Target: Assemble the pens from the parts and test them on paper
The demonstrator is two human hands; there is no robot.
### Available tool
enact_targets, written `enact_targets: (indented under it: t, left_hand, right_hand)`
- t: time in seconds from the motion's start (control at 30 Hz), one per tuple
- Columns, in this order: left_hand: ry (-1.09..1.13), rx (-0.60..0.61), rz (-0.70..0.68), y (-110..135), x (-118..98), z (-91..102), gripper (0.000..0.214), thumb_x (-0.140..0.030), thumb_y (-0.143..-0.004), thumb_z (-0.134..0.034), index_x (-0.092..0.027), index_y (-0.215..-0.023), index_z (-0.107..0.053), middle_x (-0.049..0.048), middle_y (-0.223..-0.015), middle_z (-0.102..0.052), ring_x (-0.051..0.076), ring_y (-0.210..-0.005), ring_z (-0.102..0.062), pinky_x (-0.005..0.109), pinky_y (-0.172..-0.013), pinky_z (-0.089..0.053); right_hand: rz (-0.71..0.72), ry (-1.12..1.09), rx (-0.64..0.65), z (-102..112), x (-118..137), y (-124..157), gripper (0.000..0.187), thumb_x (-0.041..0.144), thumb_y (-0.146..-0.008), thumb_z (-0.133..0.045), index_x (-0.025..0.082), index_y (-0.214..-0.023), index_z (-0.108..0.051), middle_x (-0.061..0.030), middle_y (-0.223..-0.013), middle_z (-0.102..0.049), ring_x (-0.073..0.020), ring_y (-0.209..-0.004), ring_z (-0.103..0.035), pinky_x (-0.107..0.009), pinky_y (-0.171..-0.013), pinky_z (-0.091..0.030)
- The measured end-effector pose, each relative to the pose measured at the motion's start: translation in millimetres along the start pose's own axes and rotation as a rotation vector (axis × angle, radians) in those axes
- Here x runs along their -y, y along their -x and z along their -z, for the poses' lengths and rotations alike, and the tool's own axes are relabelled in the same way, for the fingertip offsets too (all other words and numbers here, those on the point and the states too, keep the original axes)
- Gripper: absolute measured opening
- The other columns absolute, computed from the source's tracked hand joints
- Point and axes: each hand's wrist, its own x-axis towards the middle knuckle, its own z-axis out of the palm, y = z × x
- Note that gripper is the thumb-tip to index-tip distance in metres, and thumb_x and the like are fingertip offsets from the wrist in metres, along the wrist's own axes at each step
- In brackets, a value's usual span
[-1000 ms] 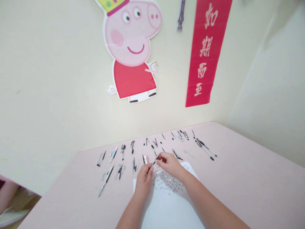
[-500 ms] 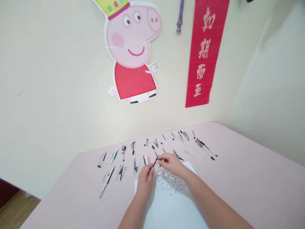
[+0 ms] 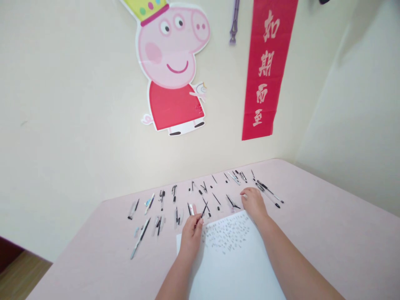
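My left hand (image 3: 191,234) rests at the top left corner of a white sheet of paper (image 3: 231,266) and pinches a thin black pen part (image 3: 204,209) that points up and right. My right hand (image 3: 253,202) is out past the paper's top right corner, fingers curled down on the pink table (image 3: 328,241) among small pen pieces; what its fingertips touch is hidden. The sheet bears rows of small handwritten marks (image 3: 229,235). Several taken-apart pens and refills (image 3: 175,202) lie in rows beyond both hands.
Two whole black pens (image 3: 270,193) lie at the right end of the rows. A cream wall with a cartoon pig cutout (image 3: 173,66) and a red banner (image 3: 265,71) rises behind the table. The table's left edge drops to a wooden floor (image 3: 15,283).
My right hand has let go of the pen part and moved right and away, to the pieces near the paper's top right corner. The left hand keeps the black part.
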Motion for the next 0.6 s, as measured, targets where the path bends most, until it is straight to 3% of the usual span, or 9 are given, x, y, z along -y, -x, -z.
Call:
enact_targets:
  t: [0.3,0.47,0.6]
  left_hand:
    - [-0.03,0.01,0.004,0.9,1.7,-0.7,0.027,-0.032,-0.079,-0.052,-0.015,-0.093,-0.066,0.0092,-0.086,-0.066,0.021,-0.083,-0.06,0.036,-0.078,-0.046]
    - [-0.011,-0.004,0.005,0.6,6.4,-2.0,0.027,-0.033,-0.078,-0.053,-0.016,-0.092,-0.067,0.0087,-0.087,-0.066,0.021,-0.085,-0.06,0.036,-0.079,-0.046]
    - [-0.033,0.001,-0.003,0.8,6.2,-1.2,0.027,-0.034,-0.079,-0.052,-0.016,-0.092,-0.067,0.0079,-0.085,-0.066,0.021,-0.082,-0.06,0.035,-0.076,-0.046]
  right_hand:
    - [0.091,0.123,-0.02,-2.3,1.0,4.6,0.014,0.013,-0.074,-0.053,0.015,-0.076,-0.067,-0.013,-0.097,-0.061,-0.0257,-0.103,-0.046,-0.034,-0.092,-0.034]
    - [0.096,0.112,-0.071,-9.0,-3.4,4.6,0.015,0.011,-0.074,-0.052,0.016,-0.068,-0.065,-0.0126,-0.094,-0.062,-0.0258,-0.103,-0.046,-0.034,-0.09,-0.035]
    - [0.134,0.031,-0.141,-0.5,6.2,1.2,0.014,0.012,-0.075,-0.051,0.017,-0.07,-0.062,-0.0105,-0.091,-0.062,-0.0245,-0.1,-0.048,-0.033,-0.088,-0.036]
